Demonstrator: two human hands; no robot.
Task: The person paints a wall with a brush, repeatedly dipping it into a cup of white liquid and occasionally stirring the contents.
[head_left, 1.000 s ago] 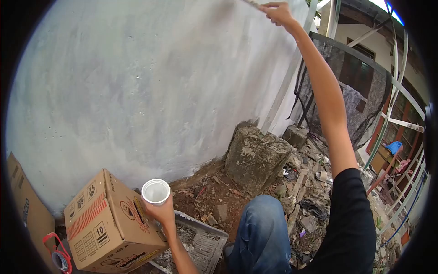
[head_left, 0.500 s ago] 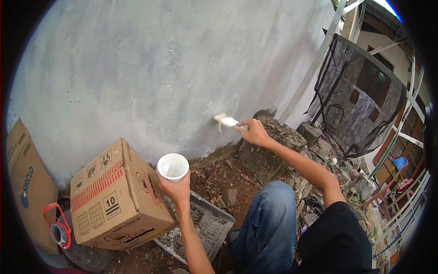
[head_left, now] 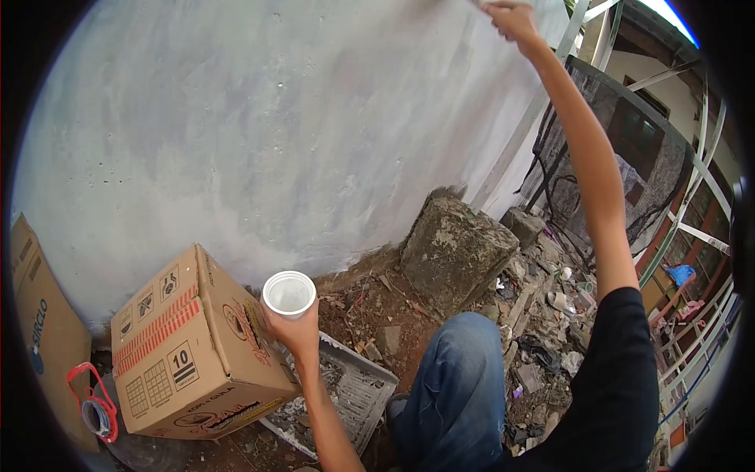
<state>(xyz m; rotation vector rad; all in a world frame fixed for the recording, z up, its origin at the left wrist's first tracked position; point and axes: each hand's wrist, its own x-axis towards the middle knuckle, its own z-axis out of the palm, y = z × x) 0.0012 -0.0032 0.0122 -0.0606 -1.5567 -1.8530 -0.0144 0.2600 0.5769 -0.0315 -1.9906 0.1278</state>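
My left hand (head_left: 296,330) is wrapped round a white plastic cup (head_left: 289,294), held upright with its mouth facing up and pale residue inside. High at the top edge of the view, my right hand (head_left: 513,20) grips the handle of a paintbrush. Most of that brush is cut off by the frame, its end against the upper part of the wall (head_left: 259,141). The wall is pale grey-white with streaky strokes and small pits. Just left of the cup stands a closed cardboard box (head_left: 185,346).
A grey ridged paint tray (head_left: 363,393) lies on the dirt below my left forearm. A flattened carton (head_left: 51,338) leans at the left, near a red-handled container (head_left: 98,413). Right of centre, a big stone block (head_left: 456,252) sits against the wall, with rubble (head_left: 543,346) beyond.
My right hand has swept the paintbrush from low on the wall up to the top edge of view. The cup stays in my left hand; the view has shifted slightly.
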